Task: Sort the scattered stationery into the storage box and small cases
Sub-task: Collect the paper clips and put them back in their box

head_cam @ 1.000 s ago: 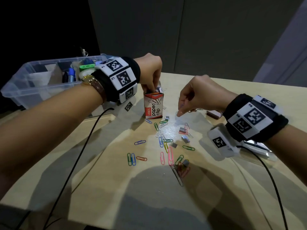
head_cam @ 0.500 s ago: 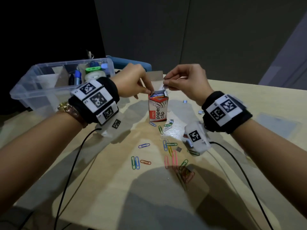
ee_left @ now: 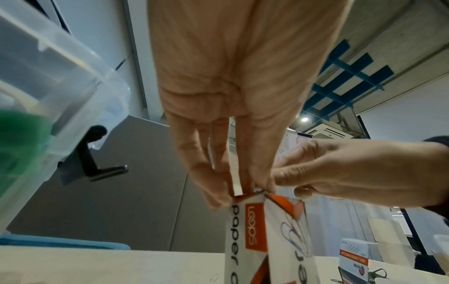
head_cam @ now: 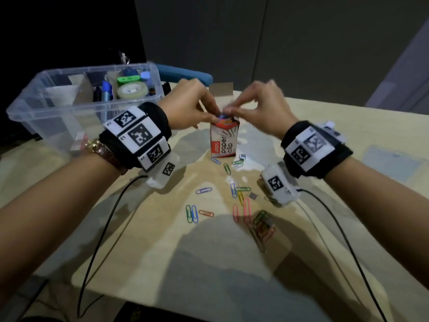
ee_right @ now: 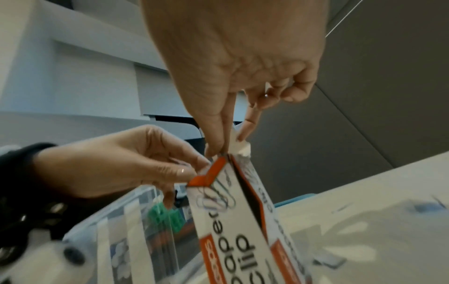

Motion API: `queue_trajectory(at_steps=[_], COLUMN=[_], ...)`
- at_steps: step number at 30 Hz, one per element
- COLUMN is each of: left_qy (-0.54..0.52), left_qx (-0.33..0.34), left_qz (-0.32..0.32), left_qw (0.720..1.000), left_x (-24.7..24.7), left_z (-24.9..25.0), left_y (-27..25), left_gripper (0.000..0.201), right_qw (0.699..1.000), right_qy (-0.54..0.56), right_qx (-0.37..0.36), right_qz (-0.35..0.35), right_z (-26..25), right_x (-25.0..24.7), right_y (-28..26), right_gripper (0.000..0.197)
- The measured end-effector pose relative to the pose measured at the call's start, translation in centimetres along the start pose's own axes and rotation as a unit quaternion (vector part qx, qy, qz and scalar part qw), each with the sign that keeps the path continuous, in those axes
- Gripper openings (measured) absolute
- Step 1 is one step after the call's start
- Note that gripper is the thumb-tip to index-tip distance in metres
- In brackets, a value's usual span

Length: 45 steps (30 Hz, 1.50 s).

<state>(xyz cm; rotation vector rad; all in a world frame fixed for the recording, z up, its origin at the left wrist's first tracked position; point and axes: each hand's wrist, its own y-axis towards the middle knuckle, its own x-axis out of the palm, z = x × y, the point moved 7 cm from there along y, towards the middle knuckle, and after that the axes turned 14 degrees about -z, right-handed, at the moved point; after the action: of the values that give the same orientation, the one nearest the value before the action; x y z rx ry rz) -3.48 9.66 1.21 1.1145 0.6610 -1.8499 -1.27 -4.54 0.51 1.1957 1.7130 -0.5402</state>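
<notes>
Paper clip box (head_cam: 224,140) stands upright at frame centre in the head view, long axis vertical, mouth up. Both hands meet right at that mouth. Left hand (head_cam: 189,105) comes in from the left, thumb and fingers pinching the top edge and flap of the box, narrow grip, steadying it; the left wrist view shows fingertips (ee_left: 218,194) on the rim. Right hand (head_cam: 260,108) comes from the right, thumb and forefinger pinched tight directly over the opening; something thin seems to sit between the tips at the rim, likely a clip, too blurred to confirm. Other right fingers curl clear.

Key relation: the opening lies straight below the right pinch, touching or just under it, so I judge the next move is a short downward release, with no sideways travel. Risk: the box is narrow and tall, could tip if the left pinch slackens.

Loose paper clips (head_cam: 240,194) lie scattered on the table (head_cam: 139,252) in the lower centre, nearer the right hand than the left. Clear storage box (head_cam: 58,112) sits upper left, well apart, already holding a tape roll (head_cam: 131,89) and pens. Many clips left; task is far from done.
</notes>
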Motion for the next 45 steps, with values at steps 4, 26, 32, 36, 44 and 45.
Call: queue_trajectory(at_steps=[4,26,32,36,44,45], left_qy=[0.093,0.123,0.076,0.093,0.117,0.123], left_qx=[-0.007,-0.051,-0.08,-0.067,-0.049,-0.039], left_qz=[0.109,-0.149,-0.094,-0.103,-0.158,-0.158], left_qw=[0.99,0.98,0.989,0.988,0.979,0.979], left_x=[-1.1,9.6,9.7,10.1,9.8,9.4], left_z=[1.0,1.0,1.2,1.8,2.2,2.4], left_y=[-1.4,-1.9,-1.6,-1.7,-1.5,-1.6], left_gripper=[0.017,0.04,0.022,0.007,0.007,0.006], right_qw=[0.997,0.963,0.954,0.948,0.949,0.953], right_qy=[0.073,-0.037,-0.03,-0.108,-0.103,-0.095], right_qx=[-0.018,0.026,0.042,0.026,0.012,0.01], right_qz=[0.033,-0.266,-0.296,-0.297,-0.296,-0.286], right_z=[-0.1,2.8,3.0,2.4,1.8,1.9], right_x=[-2.7,6.0,6.4,6.7,6.0,5.4], right_y=[-1.5,-3.3,-3.6,-4.3,-5.2,-5.2], right_gripper=[0.021,0.021,0.011,0.005,0.012,0.013])
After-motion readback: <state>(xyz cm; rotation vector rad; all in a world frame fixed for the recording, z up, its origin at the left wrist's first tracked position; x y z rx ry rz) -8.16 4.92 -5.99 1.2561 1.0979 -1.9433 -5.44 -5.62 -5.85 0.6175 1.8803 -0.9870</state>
